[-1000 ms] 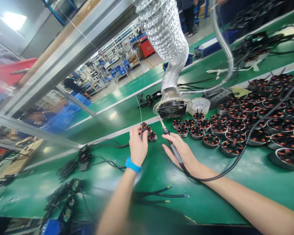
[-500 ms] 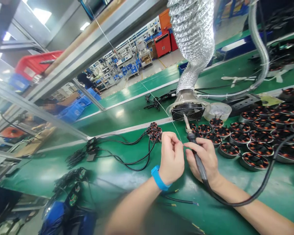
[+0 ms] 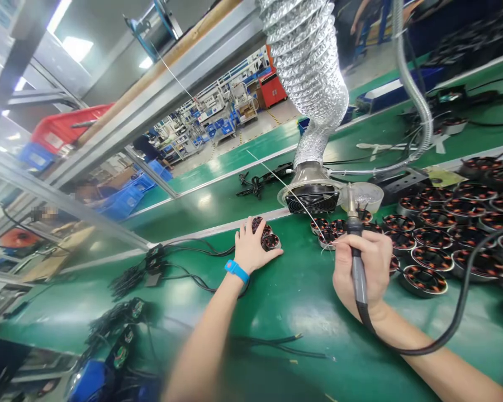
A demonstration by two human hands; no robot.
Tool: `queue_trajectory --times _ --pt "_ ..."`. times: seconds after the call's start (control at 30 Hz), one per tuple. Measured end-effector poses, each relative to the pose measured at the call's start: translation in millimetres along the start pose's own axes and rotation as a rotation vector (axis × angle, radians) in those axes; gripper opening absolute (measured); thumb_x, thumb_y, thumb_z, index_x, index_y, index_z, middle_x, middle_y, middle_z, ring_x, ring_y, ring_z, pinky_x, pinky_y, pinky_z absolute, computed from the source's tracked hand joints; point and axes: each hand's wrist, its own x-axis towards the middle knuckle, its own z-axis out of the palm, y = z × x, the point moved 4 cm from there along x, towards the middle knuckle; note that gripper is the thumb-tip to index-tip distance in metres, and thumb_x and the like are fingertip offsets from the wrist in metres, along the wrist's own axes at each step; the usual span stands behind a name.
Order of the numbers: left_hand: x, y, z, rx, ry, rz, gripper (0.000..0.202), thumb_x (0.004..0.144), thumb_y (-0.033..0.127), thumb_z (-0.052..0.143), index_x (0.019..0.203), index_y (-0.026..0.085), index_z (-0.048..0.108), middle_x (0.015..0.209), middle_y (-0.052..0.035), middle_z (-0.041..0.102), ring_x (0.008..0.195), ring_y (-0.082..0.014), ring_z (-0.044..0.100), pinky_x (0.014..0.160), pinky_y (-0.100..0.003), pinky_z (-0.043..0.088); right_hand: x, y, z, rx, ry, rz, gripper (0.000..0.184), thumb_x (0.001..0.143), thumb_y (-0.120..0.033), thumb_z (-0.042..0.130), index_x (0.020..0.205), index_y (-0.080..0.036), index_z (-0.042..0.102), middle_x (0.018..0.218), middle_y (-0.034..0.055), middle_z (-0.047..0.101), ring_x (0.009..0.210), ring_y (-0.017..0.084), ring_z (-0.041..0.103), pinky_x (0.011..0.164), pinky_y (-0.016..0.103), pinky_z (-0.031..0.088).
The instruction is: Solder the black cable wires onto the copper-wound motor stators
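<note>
My left hand [image 3: 252, 250], with a blue wristband, lies with fingers spread on a small cluster of wound motor stators [image 3: 269, 238] with black leads, on the green bench. My right hand [image 3: 362, 268] is wrapped round the black handle of a soldering iron [image 3: 354, 240], tip pointing up toward the fume extractor fan [image 3: 312, 199]. Its fingertips also pinch the end of a thin solder wire [image 3: 276, 177] that runs up and left to a spool overhead. The iron's black cable [image 3: 452, 324] loops to the right.
Many copper-wound stators [image 3: 427, 245] cover the bench at right. A foil extraction duct [image 3: 308, 67] hangs above the fan, with a white dish [image 3: 362, 195] beside it. Black cable bundles [image 3: 151, 265] lie at left, loose wires [image 3: 276, 341] near the front edge. Other people work behind the left frame.
My left hand let go of the solder wire and moved left onto the stator cluster. My right hand now holds the wire end with the iron, raised more upright.
</note>
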Motion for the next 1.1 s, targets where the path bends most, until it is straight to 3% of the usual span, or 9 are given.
queue_trajectory --times 0.13,0.3,0.53,0.67,0.8,0.97,1.1 --pt "12.0 -9.4 3.8 -0.021 -0.08 0.09 0.091 0.067 0.078 0.068 0.143 0.032 0.049 0.155 -0.0117 0.035 0.13 -0.038 0.048 0.101 -0.051 0.05 -1.1 -0.6 0.9 0.013 -0.005 0.005 0.008 0.091 -0.015 0.059 0.097 -0.019 0.059 0.086 0.0056 0.063 0.089 0.021 0.051 0.079 0.037 0.046" --pt "19.7 -13.5 0.6 -0.082 -0.079 0.094 0.092 0.061 0.084 0.067 0.135 0.032 0.055 0.145 -0.0102 0.042 0.123 -0.0352 0.054 0.093 -0.049 0.056 -3.0 0.1 2.2 0.019 -0.019 0.025 0.009 0.091 -0.016 0.06 0.098 -0.021 0.059 0.085 0.0053 0.061 0.089 0.022 0.052 0.078 0.037 0.047" --pt "27.8 -8.9 1.5 -0.076 -0.112 0.175 0.078 0.074 0.067 0.069 0.142 0.033 0.05 0.138 -0.0076 0.047 0.121 -0.0283 0.058 0.098 -0.039 0.053 -3.7 0.1 1.1 0.028 -0.038 0.034 0.014 0.089 -0.013 0.06 0.1 -0.022 0.058 0.087 0.0057 0.062 0.089 0.024 0.053 0.079 0.04 0.047" --pt "34.0 -4.3 2.6 -0.002 -0.182 0.134 0.079 0.072 0.07 0.067 0.141 0.037 0.05 0.123 -0.0088 0.051 0.107 -0.0297 0.064 0.091 -0.042 0.055 -3.1 1.2 2.5 0.04 -0.032 0.021 0.013 0.089 -0.015 0.061 0.099 -0.022 0.059 0.086 0.0052 0.061 0.088 0.023 0.053 0.079 0.04 0.047" --pt "34.9 0.5 7.2 0.001 -0.178 0.116 0.086 0.065 0.082 0.065 0.136 0.035 0.054 0.123 -0.0103 0.049 0.108 -0.0326 0.062 0.09 -0.045 0.054 -3.7 2.6 5.0 0.049 -0.054 0.027 0.013 0.089 -0.014 0.061 0.099 -0.023 0.059 0.086 0.0053 0.061 0.088 0.024 0.054 0.08 0.04 0.046" --pt "31.8 2.2 14.6 -0.05 -0.1 0.013 0.072 0.071 0.066 0.07 0.135 0.036 0.054 0.126 -0.0093 0.047 0.114 -0.031 0.058 0.091 -0.042 0.055 -7.5 5.7 5.2 0.038 -0.057 0.011 0.013 0.088 -0.014 0.062 0.097 -0.023 0.059 0.084 0.0058 0.062 0.088 0.025 0.054 0.079 0.041 0.046" --pt "33.3 -1.8 18.5 -0.121 -0.081 -0.059 0.077 0.067 0.058 0.076 0.137 0.036 0.052 0.126 -0.0092 0.045 0.116 -0.032 0.056 0.09 -0.042 0.055 -13.5 13.9 5.9 0.018 -0.059 0.001 0.012 0.085 -0.017 0.064 0.094 -0.023 0.06 0.083 0.0058 0.064 0.086 0.026 0.056 0.078 0.043 0.047"
